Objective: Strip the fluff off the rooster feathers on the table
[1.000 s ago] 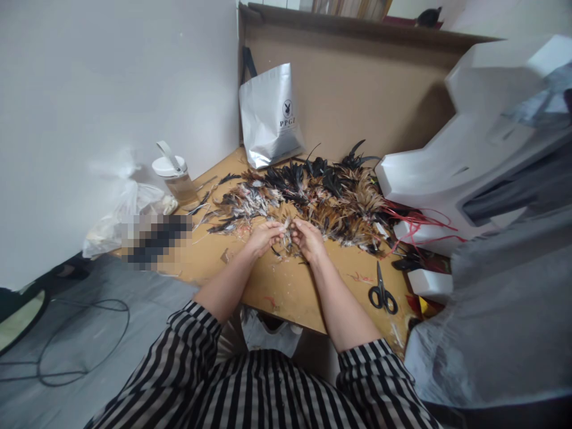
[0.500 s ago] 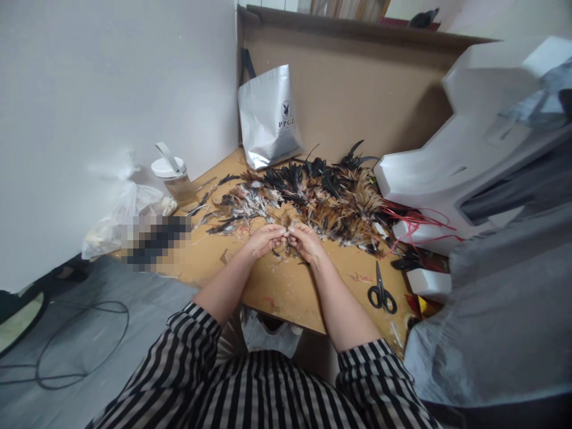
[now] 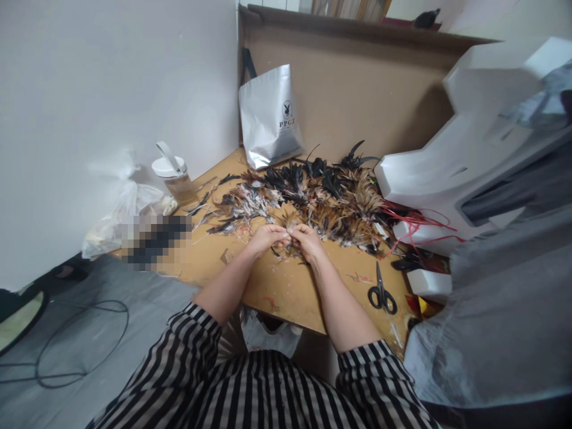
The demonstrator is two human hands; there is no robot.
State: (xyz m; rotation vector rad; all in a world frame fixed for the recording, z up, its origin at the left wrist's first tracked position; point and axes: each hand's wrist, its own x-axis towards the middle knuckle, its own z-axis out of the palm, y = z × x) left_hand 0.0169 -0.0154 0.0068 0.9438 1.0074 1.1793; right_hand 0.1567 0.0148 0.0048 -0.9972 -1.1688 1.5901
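Above the near part of the wooden table, my left hand and my right hand meet, fingertips pinched together. Between them is a small bunch of brown feathers, fanning out on the far side of the fingers. Its lower end is hidden by my fingertips. Just beyond lies a broad heap of brown, black and pale feathers, with some red thread or ribbon bits among them. A few loose feather scraps lie under my hands.
Black-handled scissors lie to the right, near red strings and white foam. A silver bag stands at the back. To the left are a lidded drink cup and a plastic bag.
My fingers have shifted slightly on the feather bunch, and its brown tips now fan out more visibly beyond them. The heap and scissors stay put.
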